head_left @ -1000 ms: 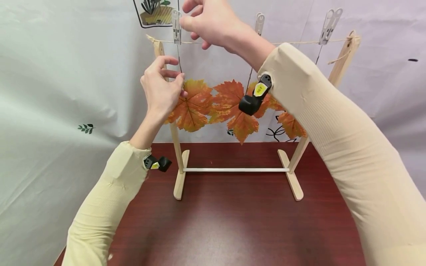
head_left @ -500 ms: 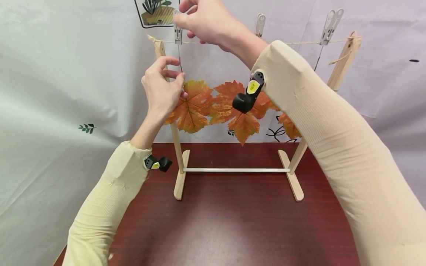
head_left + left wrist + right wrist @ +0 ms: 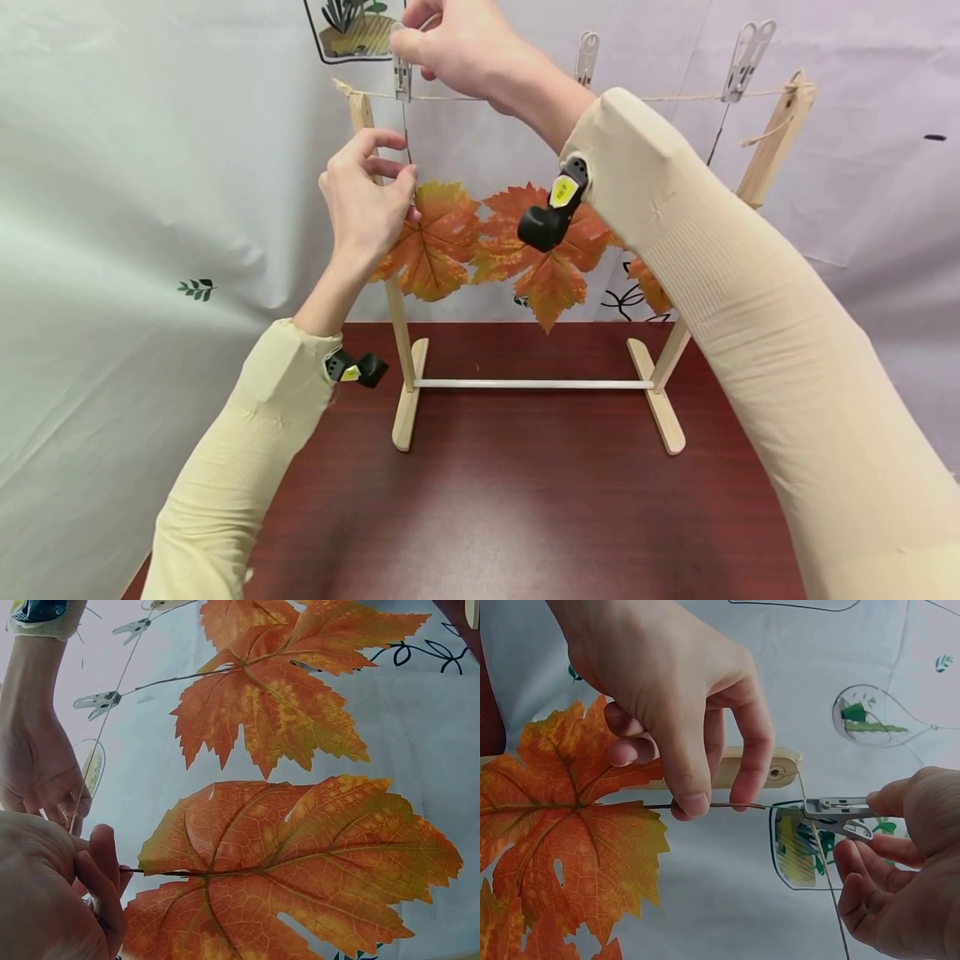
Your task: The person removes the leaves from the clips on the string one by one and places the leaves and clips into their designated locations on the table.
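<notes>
Orange and yellow, a broad lobed leaf (image 3: 432,246) hangs below the left end of a beige twine line (image 3: 678,97) strung across a pale wooden stand (image 3: 401,333) on a dark red worktop (image 3: 487,500). The left hand (image 3: 363,187) pinches the leaf's thin brown stem (image 3: 721,805); the right hand (image 3: 465,50) grasps a grey plastic clothespin (image 3: 840,802) on the twine at the stem's tip. A matching leaf (image 3: 553,275) hangs beside the first.

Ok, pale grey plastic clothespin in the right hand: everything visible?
Pale grey clothespin, plastic-looking, its slotted arms splayed in a V at the handle end. Head view: near upright, jaws down at the thin beige rope. The right hand holds its handles. A thin brown leaf stem leads to the jaws; whether they grip it is unclear.
</notes>
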Available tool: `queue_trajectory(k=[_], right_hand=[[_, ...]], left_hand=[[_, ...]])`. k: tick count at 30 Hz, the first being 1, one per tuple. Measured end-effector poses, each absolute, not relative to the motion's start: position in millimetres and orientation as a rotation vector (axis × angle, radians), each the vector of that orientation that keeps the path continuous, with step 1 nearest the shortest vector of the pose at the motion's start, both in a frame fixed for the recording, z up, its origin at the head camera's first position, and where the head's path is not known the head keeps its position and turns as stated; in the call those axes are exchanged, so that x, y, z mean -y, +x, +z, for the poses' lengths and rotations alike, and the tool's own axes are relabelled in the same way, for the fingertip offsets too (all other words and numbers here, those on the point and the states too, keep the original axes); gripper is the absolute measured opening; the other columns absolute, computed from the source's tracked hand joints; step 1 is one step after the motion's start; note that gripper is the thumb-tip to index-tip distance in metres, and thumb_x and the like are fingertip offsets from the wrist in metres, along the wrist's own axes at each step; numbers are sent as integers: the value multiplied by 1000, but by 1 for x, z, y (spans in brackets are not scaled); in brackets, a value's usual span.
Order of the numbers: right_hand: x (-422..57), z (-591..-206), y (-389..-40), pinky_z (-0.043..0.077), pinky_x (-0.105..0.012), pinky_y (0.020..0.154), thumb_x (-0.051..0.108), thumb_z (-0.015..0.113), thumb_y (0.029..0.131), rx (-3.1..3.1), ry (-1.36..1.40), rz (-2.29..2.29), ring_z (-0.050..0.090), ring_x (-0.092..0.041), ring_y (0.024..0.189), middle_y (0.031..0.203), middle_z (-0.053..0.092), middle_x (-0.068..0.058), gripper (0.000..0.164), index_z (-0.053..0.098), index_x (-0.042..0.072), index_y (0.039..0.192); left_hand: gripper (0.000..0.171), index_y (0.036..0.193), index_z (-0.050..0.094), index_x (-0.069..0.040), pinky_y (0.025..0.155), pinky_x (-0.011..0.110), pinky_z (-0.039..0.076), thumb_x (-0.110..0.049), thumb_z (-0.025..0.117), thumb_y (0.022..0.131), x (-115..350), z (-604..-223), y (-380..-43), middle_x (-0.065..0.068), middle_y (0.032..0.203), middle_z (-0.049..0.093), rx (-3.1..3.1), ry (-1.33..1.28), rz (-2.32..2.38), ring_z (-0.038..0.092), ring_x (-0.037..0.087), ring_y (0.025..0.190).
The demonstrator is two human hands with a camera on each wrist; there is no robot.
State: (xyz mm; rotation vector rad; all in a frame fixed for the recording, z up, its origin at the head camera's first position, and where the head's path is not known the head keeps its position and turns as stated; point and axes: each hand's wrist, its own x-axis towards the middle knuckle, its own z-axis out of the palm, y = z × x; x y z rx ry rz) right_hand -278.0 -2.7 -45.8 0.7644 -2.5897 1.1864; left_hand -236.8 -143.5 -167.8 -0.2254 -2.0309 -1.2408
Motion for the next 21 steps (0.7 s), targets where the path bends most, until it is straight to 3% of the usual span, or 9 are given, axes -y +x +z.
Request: queue_trajectory(k=[14, 21], right_hand=[[3, -46, -280, 38, -20, 82, 32, 57, 102, 2591, 751, 1215, 46, -7, 97, 118, 51, 4, 33, 60, 16, 131], [3, -45, -282, 36, -20, 89, 32, 57, 102, 2580, 749, 1216, 42, -6, 105, 121, 51, 5, 32, 60, 17, 130]], left_hand=[[21, 112, 69, -8, 48, 20, 51, -10, 66, 92, 143, -169, -237, 11, 85, 73, 2013, -215, -1247, 61, 12, 45], [21, 112, 70, -9, 48, 20, 50, -11, 66, 92, 141, -169, -238, 11, 85, 73, 1998, -210, -1248, 60, 12, 45]])
